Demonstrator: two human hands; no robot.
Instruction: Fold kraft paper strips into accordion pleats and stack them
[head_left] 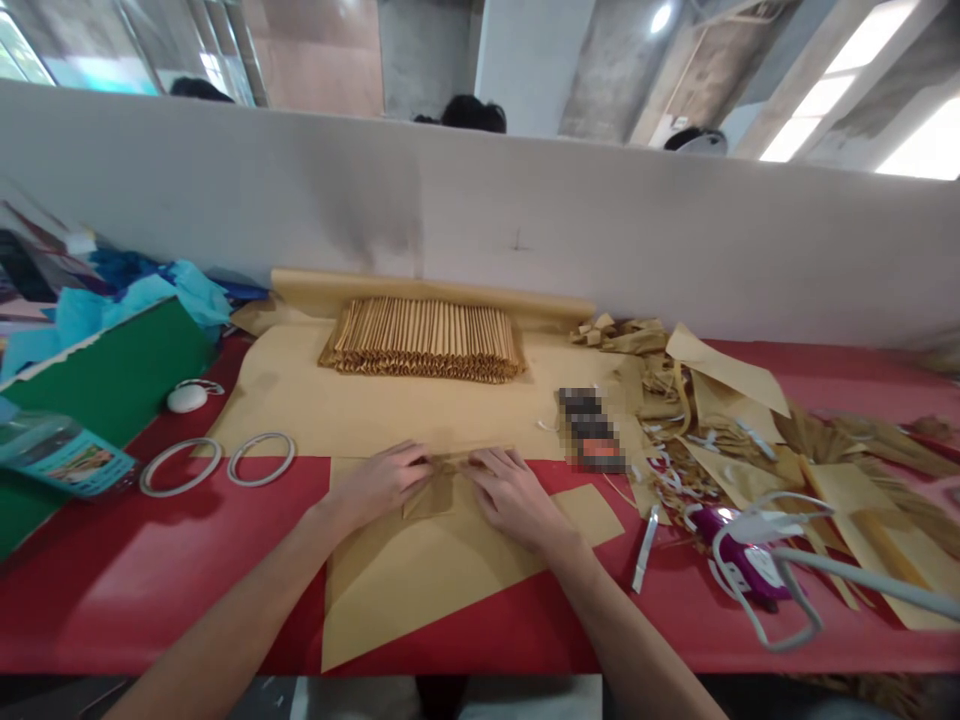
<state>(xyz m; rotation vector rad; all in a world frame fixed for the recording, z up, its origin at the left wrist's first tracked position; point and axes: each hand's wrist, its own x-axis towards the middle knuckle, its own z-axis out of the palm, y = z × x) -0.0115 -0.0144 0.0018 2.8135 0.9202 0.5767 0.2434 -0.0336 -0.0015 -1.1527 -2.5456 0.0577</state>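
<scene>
left hand and right hand pressed flat on the tan kraft paper sheet

neither hand closes around anything. both lie palm down, fingers stretched out, fingertips bearing on a small folded flap at the sheet's far edge. the left hand comes at the flap from the left and the right hand from the right, and their fingertips nearly meet over the crease. nothing is lifted, and the paper lies flat beneath them.

the sheet rests on the red tabletop straight in front of the person. its near corner points toward the table's front edge, and its far edge meets a larger tan paper underlay. on that underlay, well beyond the hands, a stack of pleated tan paper pieces lies against a tan paper roll at the foot of the white partition wall.

off to the left, two white flat rings lie side by side, with a small white oval object just beyond them. beside those are a green board and a clear plastic bottle with a teal label.

to the right sprawls a heap of tan paper scraps. a purple and white handheld tool sits at its near edge.
</scene>
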